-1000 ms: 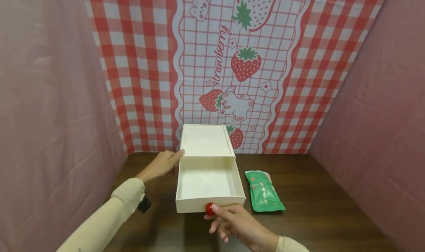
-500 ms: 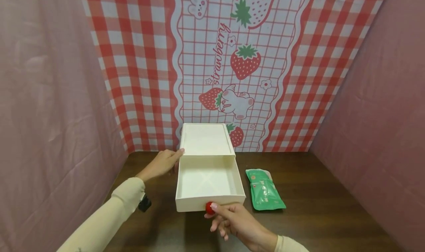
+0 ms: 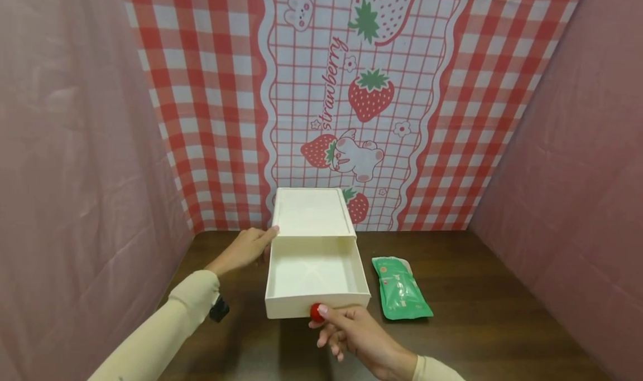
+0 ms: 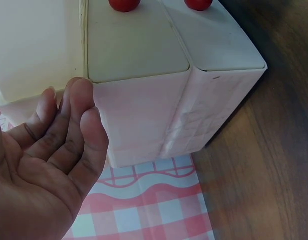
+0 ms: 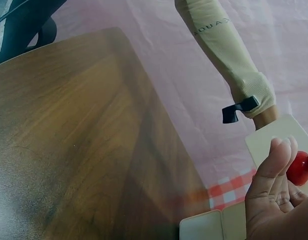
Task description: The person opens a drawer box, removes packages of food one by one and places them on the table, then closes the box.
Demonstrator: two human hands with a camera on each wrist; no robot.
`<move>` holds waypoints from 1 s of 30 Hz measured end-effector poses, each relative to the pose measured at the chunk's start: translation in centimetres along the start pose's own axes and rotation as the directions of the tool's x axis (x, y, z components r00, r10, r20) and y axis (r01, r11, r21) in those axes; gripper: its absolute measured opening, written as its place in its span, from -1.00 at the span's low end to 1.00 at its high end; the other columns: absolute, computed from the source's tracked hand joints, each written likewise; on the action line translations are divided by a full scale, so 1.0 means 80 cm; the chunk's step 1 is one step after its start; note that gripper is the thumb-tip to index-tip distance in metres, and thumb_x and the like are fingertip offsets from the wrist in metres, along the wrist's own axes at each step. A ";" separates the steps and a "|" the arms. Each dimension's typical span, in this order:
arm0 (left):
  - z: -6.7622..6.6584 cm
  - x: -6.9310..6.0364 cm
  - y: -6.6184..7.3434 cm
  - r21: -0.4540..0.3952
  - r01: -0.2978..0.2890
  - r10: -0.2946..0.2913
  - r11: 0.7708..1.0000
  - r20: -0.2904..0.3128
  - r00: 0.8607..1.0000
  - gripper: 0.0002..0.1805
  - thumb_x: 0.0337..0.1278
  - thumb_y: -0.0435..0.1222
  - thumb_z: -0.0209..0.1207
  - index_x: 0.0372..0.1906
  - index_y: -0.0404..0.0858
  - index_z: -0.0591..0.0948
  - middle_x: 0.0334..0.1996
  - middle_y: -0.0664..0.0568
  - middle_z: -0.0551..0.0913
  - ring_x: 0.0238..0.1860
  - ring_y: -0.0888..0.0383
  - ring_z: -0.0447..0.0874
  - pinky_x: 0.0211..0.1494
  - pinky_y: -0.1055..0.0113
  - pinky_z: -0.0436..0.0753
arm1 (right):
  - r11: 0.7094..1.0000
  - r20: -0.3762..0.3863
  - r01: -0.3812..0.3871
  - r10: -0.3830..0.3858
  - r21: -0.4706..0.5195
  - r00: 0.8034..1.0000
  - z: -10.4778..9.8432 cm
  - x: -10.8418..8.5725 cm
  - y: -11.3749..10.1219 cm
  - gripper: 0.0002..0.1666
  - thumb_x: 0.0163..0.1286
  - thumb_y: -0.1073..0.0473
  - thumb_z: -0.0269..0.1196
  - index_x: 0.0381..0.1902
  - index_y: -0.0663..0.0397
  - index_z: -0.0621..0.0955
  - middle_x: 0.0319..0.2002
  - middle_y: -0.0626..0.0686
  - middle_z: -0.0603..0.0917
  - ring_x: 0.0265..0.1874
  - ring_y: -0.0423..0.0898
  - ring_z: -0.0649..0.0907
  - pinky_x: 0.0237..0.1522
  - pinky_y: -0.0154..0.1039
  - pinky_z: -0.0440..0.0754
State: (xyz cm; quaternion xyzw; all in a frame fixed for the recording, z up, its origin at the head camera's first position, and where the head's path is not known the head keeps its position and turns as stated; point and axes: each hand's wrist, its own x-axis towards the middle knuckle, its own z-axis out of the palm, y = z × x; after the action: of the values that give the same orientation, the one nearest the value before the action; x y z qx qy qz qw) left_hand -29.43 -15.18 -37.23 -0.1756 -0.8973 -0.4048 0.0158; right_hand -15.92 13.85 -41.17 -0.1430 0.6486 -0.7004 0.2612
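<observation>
A white drawer unit (image 3: 315,212) stands on the table, its upper drawer (image 3: 316,307) pulled out towards me and bare inside. At the drawer's front, my right hand (image 3: 369,339) pinches the red round knob (image 3: 316,313) between thumb and fingers; the right wrist view shows the same knob (image 5: 299,169) against that hand (image 5: 279,200). My left hand (image 3: 243,251) rests against the unit's left side near its front edge. In the left wrist view, the fairly straight fingers of that hand (image 4: 48,165) touch the unit (image 4: 138,110) at the pulled-out drawer.
A green packet (image 3: 402,289) lies on the brown table (image 3: 477,314), right of the drawer. Lower drawer fronts with red knobs (image 4: 124,4) show in the left wrist view. Behind the unit hangs a red checked cloth (image 3: 216,119); pink cloths (image 3: 552,174) flank both sides.
The drawer has slid very slightly back towards the unit, with my right hand still on its knob. My left hand has stayed in place.
</observation>
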 end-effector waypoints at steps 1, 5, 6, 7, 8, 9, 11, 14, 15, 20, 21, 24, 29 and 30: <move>0.000 0.000 0.000 -0.004 0.005 -0.005 1.000 0.002 1.000 -0.19 0.59 0.17 -0.14 -0.59 -0.38 0.65 -0.65 -0.08 0.64 -0.66 0.11 0.57 -0.49 0.17 0.61 | 1.000 -0.004 -0.002 0.002 0.000 1.000 0.000 0.001 0.000 -0.40 0.56 -0.14 0.19 -0.01 0.38 0.69 -0.41 0.01 0.75 -0.63 -0.30 0.53 -0.53 -0.41 0.54; 0.001 0.000 0.000 -0.010 0.015 -0.015 1.000 0.002 1.000 -0.19 0.59 0.18 -0.13 -0.59 -0.38 0.65 -0.67 -0.01 0.63 -0.66 0.11 0.58 -0.51 0.16 0.62 | 1.000 -0.032 -0.006 0.006 -0.006 0.999 0.001 0.004 -0.001 -0.38 0.54 -0.17 0.20 -0.03 0.37 0.69 -0.40 0.02 0.75 -0.62 -0.30 0.53 -0.53 -0.41 0.53; 0.001 0.000 0.000 -0.010 0.014 -0.014 1.000 0.002 1.000 -0.19 0.58 0.18 -0.13 -0.59 -0.38 0.65 -0.68 -0.01 0.63 -0.66 0.11 0.59 -0.51 0.17 0.62 | 1.000 -0.039 -0.004 0.004 -0.009 0.999 0.001 0.006 -0.001 -0.38 0.54 -0.18 0.20 -0.04 0.37 0.69 -0.40 0.02 0.74 -0.62 -0.29 0.53 -0.53 -0.41 0.53; 0.001 0.000 0.000 -0.009 0.013 -0.013 1.000 0.001 1.000 -0.19 0.58 0.18 -0.13 -0.59 -0.38 0.65 -0.68 0.00 0.62 -0.66 0.12 0.59 -0.51 0.19 0.61 | 1.000 -0.047 -0.003 0.003 -0.009 0.999 0.001 0.007 -0.001 -0.37 0.53 -0.19 0.20 -0.04 0.37 0.69 -0.39 0.03 0.74 -0.62 -0.29 0.53 -0.52 -0.41 0.53; 0.001 0.000 0.000 -0.008 0.010 -0.010 1.000 0.000 1.000 -0.18 0.58 0.18 -0.13 -0.58 -0.39 0.66 -0.69 0.02 0.62 -0.66 0.12 0.58 -0.51 0.19 0.61 | 1.000 -0.052 0.000 0.000 -0.011 0.999 0.001 0.009 -0.002 -0.37 0.53 -0.19 0.20 -0.05 0.37 0.69 -0.39 0.03 0.74 -0.62 -0.29 0.54 -0.52 -0.41 0.52; 0.001 0.000 0.001 -0.007 0.009 -0.009 1.000 -0.003 1.000 -0.19 0.58 0.18 -0.13 -0.58 -0.39 0.65 -0.69 0.02 0.62 -0.66 0.11 0.58 -0.51 0.19 0.62 | 1.000 -0.056 0.001 -0.002 -0.011 0.998 0.000 0.010 -0.002 -0.37 0.53 -0.19 0.21 -0.05 0.37 0.69 -0.38 0.04 0.75 -0.61 -0.29 0.54 -0.52 -0.41 0.52; 0.001 0.000 0.001 -0.008 0.004 -0.004 1.000 -0.005 1.000 -0.19 0.59 0.17 -0.13 -0.58 -0.39 0.65 -0.70 0.03 0.61 -0.67 0.11 0.58 -0.50 0.18 0.62 | 1.000 -0.062 0.005 -0.006 -0.010 0.998 0.000 0.012 -0.003 -0.37 0.53 -0.19 0.20 -0.05 0.37 0.69 -0.37 0.05 0.75 -0.61 -0.29 0.55 -0.52 -0.41 0.53; 0.001 0.000 0.000 -0.006 -0.001 0.001 1.000 -0.003 1.000 -0.20 0.60 0.17 -0.14 -0.57 -0.39 0.65 -0.70 0.03 0.60 -0.67 0.11 0.58 -0.49 0.17 0.64 | 1.000 -0.064 0.013 -0.013 -0.003 0.998 -0.001 0.016 -0.003 -0.38 0.54 -0.18 0.20 -0.05 0.37 0.69 -0.33 0.07 0.76 -0.58 -0.27 0.57 -0.50 -0.40 0.55; 0.001 0.000 0.000 -0.006 -0.001 0.001 1.000 -0.004 1.000 -0.20 0.60 0.17 -0.14 -0.57 -0.39 0.65 -0.70 0.03 0.60 -0.67 0.11 0.58 -0.49 0.16 0.64 | 1.000 -0.065 0.016 -0.016 -0.001 0.998 -0.002 0.016 -0.004 -0.38 0.54 -0.17 0.20 -0.05 0.37 0.69 -0.32 0.08 0.77 -0.56 -0.26 0.58 -0.48 -0.39 0.56; 0.002 -0.001 0.000 -0.005 0.001 -0.001 1.000 -0.011 1.000 -0.22 0.59 0.18 -0.14 -0.62 -0.29 0.63 -0.70 0.04 0.61 -0.68 0.12 0.60 -0.51 0.16 0.64 | 0.999 -0.064 0.041 -0.040 0.016 0.997 -0.002 0.022 -0.002 -0.40 0.56 -0.14 0.20 -0.07 0.39 0.70 -0.28 0.12 0.77 -0.44 -0.20 0.67 -0.34 -0.32 0.66; 0.002 -0.001 0.000 -0.003 0.000 0.000 1.000 -0.013 1.000 -0.23 0.59 0.18 -0.15 -0.63 -0.26 0.62 -0.70 0.04 0.61 -0.68 0.12 0.60 -0.51 0.17 0.63 | 0.999 -0.064 0.044 -0.043 0.020 0.997 -0.003 0.023 -0.002 -0.41 0.56 -0.13 0.20 -0.07 0.40 0.69 -0.28 0.12 0.77 -0.42 -0.19 0.69 -0.31 -0.31 0.67; 0.002 0.000 -0.001 0.003 -0.006 0.006 1.000 -0.013 1.000 -0.23 0.59 0.19 -0.15 -0.64 -0.24 0.61 -0.71 0.04 0.60 -0.69 0.12 0.59 -0.54 0.22 0.59 | 0.998 -0.065 0.050 -0.048 0.030 0.997 -0.003 0.025 -0.002 -0.41 0.56 -0.12 0.20 -0.08 0.41 0.69 -0.28 0.12 0.77 -0.38 -0.17 0.71 -0.26 -0.29 0.69; 0.002 0.001 -0.002 0.009 -0.013 0.013 1.000 -0.011 1.000 -0.23 0.59 0.19 -0.16 -0.64 -0.23 0.61 -0.72 0.04 0.60 -0.69 0.11 0.61 -0.55 0.23 0.58 | 0.998 -0.072 0.048 -0.045 0.044 0.996 -0.004 0.028 -0.004 -0.41 0.56 -0.11 0.21 -0.08 0.42 0.69 -0.30 0.12 0.77 -0.38 -0.16 0.73 -0.25 -0.28 0.70; 0.002 0.001 -0.002 0.011 -0.012 0.012 1.000 -0.011 1.000 -0.23 0.59 0.19 -0.16 -0.64 -0.23 0.61 -0.72 0.05 0.60 -0.69 0.11 0.61 -0.54 0.23 0.59 | 0.998 -0.075 0.047 -0.044 0.044 0.996 -0.004 0.028 -0.005 -0.41 0.56 -0.11 0.21 -0.09 0.42 0.69 -0.30 0.12 0.77 -0.38 -0.16 0.73 -0.25 -0.28 0.71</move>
State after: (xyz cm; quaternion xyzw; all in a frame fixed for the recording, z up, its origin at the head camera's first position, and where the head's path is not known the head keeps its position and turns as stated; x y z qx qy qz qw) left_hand -29.54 -15.14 -37.40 -0.1788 -0.8982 -0.4008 0.0240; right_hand -18.03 12.87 -41.15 -0.1258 0.6382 -0.7257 0.2242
